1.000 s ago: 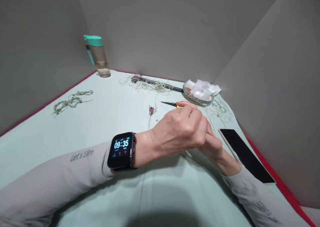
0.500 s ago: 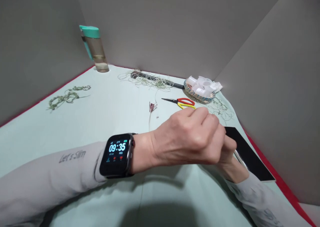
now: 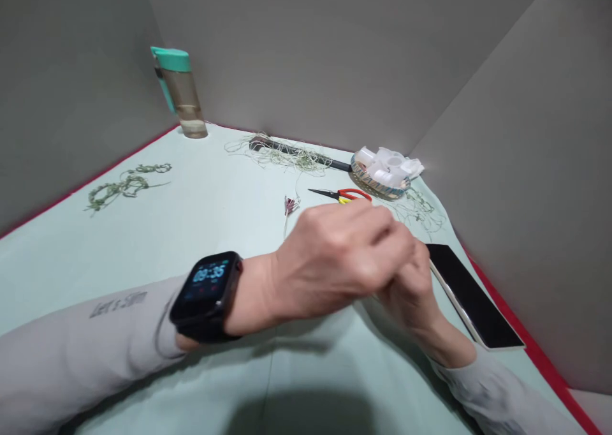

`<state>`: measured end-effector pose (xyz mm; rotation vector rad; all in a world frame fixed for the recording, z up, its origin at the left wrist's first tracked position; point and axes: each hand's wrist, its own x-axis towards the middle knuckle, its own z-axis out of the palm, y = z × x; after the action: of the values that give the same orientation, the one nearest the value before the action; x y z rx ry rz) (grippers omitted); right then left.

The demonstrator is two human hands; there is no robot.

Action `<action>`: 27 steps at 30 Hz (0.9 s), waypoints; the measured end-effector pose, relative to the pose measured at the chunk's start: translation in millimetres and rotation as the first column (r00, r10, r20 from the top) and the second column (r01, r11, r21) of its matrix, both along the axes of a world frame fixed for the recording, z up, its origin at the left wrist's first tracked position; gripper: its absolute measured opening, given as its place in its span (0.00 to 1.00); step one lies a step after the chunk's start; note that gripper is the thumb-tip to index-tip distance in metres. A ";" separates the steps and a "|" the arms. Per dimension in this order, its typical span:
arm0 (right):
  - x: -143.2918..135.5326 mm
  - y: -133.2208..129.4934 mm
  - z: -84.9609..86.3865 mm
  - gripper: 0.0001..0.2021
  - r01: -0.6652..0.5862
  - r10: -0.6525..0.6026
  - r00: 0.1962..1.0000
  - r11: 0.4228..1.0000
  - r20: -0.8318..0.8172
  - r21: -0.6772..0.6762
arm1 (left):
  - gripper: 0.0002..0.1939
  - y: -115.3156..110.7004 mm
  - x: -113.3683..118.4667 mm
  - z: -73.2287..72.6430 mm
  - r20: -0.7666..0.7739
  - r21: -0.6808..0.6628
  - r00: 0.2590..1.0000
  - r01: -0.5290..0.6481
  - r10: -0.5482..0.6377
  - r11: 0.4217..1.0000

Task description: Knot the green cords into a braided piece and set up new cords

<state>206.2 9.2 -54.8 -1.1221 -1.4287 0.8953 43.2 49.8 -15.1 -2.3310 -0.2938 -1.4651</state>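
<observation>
My left hand (image 3: 342, 256), with a black smartwatch (image 3: 208, 294) on its wrist, is raised over the middle of the table, fingers curled closed. Right beside it and partly behind it, my right hand (image 3: 414, 291) is closed too, and the two meet at the fingers. Whatever they hold is hidden by the left hand's back. A small dark red woven piece (image 3: 290, 205) with pale cords lies just beyond the left hand. Scissors (image 3: 342, 195) with red and yellow handles lie behind the hands, partly covered by the left one.
A bottle with a teal lid (image 3: 184, 94) stands back left. Knotted green cords (image 3: 122, 191) lie left. Behind are a hammer-like tool (image 3: 342, 165) under tangled threads and a round basket (image 3: 377, 183) of white rolls. A black flat device (image 3: 473, 294) lies right.
Both hands have moved slightly left, and the left wrist has turned, tilting the watch. More of the black device shows, while the scissors' yellow handle is more covered.
</observation>
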 end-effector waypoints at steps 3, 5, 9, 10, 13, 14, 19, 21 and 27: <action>-3.6 -3.3 1.9 0.15 -0.063 0.060 0.995 0.997 -0.074 -0.038 | 0.20 2.5 -15.8 3.4 0.019 -0.303 0.999 0.054 -0.050 0.951; -7.1 -3.5 4.9 0.12 -0.098 0.093 0.992 0.994 -0.085 -0.056 | 0.17 6.0 -27.0 7.0 0.038 -0.461 0.998 0.058 -0.045 0.886; -11.3 0.8 13.9 0.10 -0.157 0.152 0.987 0.984 -0.060 -0.083 | 0.08 12.2 -43.2 13.6 0.131 -0.926 0.991 0.126 -0.010 0.357; -11.2 2.1 16.5 0.09 -0.173 0.169 0.984 0.981 -0.051 -0.091 | 0.08 13.2 -46.0 14.4 0.130 -0.958 0.992 0.127 -0.006 0.256; -9.3 4.5 23.3 0.08 -0.226 0.223 0.974 0.968 -0.035 -0.113 | 0.08 15.8 -52.7 14.0 0.108 -0.989 0.994 0.110 -0.022 0.100; -8.6 5.0 24.8 0.07 -0.242 0.239 0.970 0.963 -0.033 -0.118 | 0.08 16.4 -54.6 13.1 0.094 -0.994 0.995 0.096 -0.024 0.059; -7.4 7.6 21.5 0.10 -0.258 0.267 0.961 0.958 0.067 -0.124 | 0.10 14.5 -59.3 3.6 -0.084 -0.957 0.996 -0.085 0.014 0.278; -7.1 8.4 17.0 0.10 -0.240 0.252 0.964 0.962 0.086 -0.131 | 0.12 12.1 -57.9 -0.8 -0.133 -0.893 0.991 -0.134 0.032 0.429; -4.2 7.4 12.4 0.09 -0.225 0.239 0.966 0.964 0.096 -0.138 | 0.13 10.8 -55.7 -3.9 -0.129 -0.938 0.990 -0.142 0.063 0.315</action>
<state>201.9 16.5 -42.4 -1.1279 -1.6397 1.1163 -12.5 60.7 -19.1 -3.0882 -1.6947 -1.2550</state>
